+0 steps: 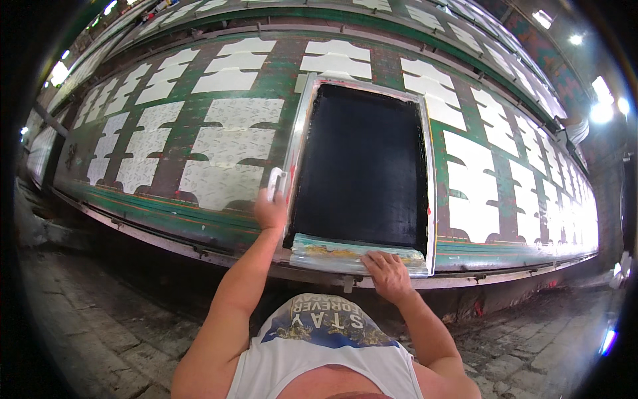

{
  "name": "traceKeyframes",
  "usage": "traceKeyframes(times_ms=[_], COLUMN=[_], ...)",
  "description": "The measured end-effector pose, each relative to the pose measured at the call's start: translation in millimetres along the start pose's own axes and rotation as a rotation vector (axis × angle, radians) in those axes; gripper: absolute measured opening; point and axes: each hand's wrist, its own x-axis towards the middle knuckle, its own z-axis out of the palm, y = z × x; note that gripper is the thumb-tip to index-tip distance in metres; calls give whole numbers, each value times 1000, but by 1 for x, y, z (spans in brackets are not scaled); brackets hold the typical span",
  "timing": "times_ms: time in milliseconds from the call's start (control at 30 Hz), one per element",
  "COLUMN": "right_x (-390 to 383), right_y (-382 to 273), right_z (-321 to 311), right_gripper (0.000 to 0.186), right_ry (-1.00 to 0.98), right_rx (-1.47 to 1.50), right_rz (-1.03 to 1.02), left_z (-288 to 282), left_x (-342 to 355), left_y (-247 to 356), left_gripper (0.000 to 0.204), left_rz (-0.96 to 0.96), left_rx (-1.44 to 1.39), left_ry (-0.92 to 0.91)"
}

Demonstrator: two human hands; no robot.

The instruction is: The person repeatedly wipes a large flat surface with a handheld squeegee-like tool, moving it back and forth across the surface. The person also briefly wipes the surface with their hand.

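Printing screen (359,173) was found lying flat on a long green and brown table (183,136), near the middle of its length and reaching to its near edge. A brick floor (86,352) ran along the near side of the table. A further table (319,11), also bearing white pieces, stood beyond it on the far side. The screen had a dark, nearly black panel within a pale metal frame. Cloth-like pieces lay in rows to either side of it: those just left of it, on the near side, carried a faint grey pattern (229,149), while the near pieces to the right (468,186) appeared plain white. The screen's near end bore a pale blue-green strip (332,246) with yellow smears. The person's right hand (391,274) lay palm down on that end, right of its centre, fingers bent over it; whether it gripped the edge could not be determined. The left hand (271,211) was beside the screen's left edge, fingers closed around a white handle (276,181). Whether that handle was joined to the screen could not be established.
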Motion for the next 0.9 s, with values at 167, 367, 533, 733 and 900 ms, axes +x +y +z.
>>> traceKeyframes(times_ms=[167,367,533,733,900], right_x=[32,52,79,136,204], right_y=[3,-9,0,40,99], right_z=[-6,-3,-35,-57,-61], right_gripper=[53,30,26,24,31], right_ry=[78,47,-269,-340,-186], right_rx=[-39,-101,3,43,-53], right_rz=[-4,92,220,294,284], left_z=[-2,13,17,10,1], left_x=[1,2,6,4,0], left_y=[0,-22,-26,-20,-7], left_gripper=[22,29,29,22,22], left_rz=[79,66,88,62,51], left_rx=[-32,-146,-134,-171,-162], left_ry=[71,-9,23,-7,11])
